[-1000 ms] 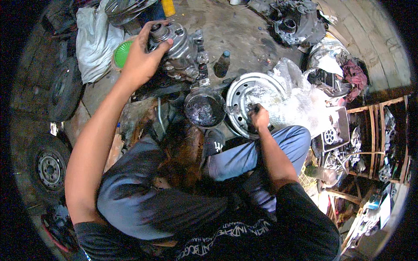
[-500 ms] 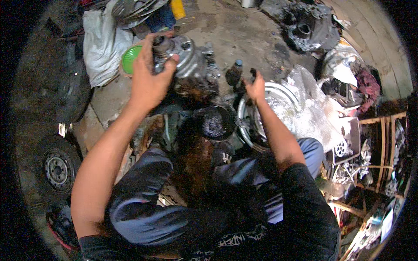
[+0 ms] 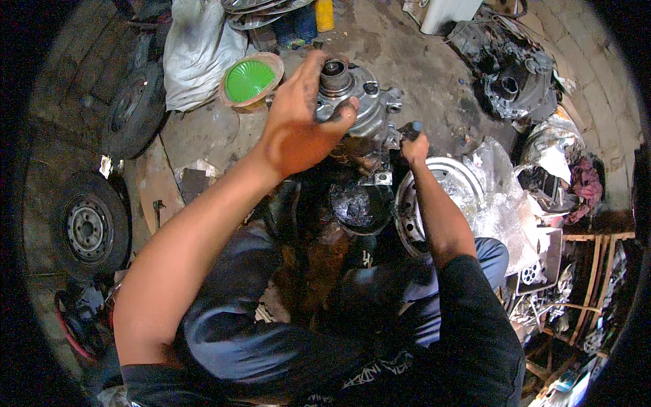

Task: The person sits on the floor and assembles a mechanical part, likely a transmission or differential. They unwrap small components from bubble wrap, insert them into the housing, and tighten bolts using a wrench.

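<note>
My left hand (image 3: pixel 298 125) rests on a greasy metal gear housing (image 3: pixel 366 112), its thumb and fingers spread around the round neck (image 3: pixel 334 78) that stands up from the top. Bolts and lugs show on the housing's silver upper part; its lower part is dark with grime. Just right of the housing, my right hand (image 3: pixel 416 149) is closed on something dark with a blue-grey end, too small and covered to name. Below the housing sits a round black pan (image 3: pixel 359 207) holding dark, shiny contents.
Right of the pan lies a silver wheel rim (image 3: pixel 407 217), partly under clear plastic sheeting (image 3: pixel 502 203). A green bowl (image 3: pixel 249 81) and a white sack (image 3: pixel 203 57) are beyond my left hand. Wheels (image 3: pixel 88 227) stand at left; another greasy casing (image 3: pixel 519 85) lies far right.
The view has shifted, so the surroundings appear further right. The housing and my left hand show nearer the middle, and my right hand has come closer to the housing, its fingers more closed.
</note>
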The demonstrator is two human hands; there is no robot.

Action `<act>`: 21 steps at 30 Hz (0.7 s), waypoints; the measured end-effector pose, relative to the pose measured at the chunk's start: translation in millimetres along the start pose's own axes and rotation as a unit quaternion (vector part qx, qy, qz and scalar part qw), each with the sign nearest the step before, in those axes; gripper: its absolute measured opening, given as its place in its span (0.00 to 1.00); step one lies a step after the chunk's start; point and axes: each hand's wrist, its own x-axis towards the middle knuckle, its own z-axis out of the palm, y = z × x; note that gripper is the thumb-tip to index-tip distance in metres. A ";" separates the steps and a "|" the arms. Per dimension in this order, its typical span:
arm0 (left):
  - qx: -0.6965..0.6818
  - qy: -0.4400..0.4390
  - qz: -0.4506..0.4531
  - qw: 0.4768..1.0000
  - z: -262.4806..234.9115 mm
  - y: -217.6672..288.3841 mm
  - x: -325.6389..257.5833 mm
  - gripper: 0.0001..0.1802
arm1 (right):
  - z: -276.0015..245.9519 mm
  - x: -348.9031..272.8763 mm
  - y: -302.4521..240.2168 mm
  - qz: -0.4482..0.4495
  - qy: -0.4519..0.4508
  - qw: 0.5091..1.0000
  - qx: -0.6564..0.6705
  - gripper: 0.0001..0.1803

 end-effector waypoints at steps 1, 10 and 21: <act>-0.008 0.004 0.023 1.000 -0.3 -2.2 0.2 0.30 | -18.5 -9.8 -7.7 -0.026 0.031 0.997 0.067 0.28; -0.042 -0.087 -0.088 0.991 -7.5 3.7 7.5 0.32 | -235.4 -122.7 -100.6 -0.211 0.092 0.948 0.220 0.17; 0.159 -0.128 0.198 0.959 -27.0 7.2 -24.4 0.39 | -308.1 -226.3 -168.7 -0.270 -0.167 0.948 0.000 0.31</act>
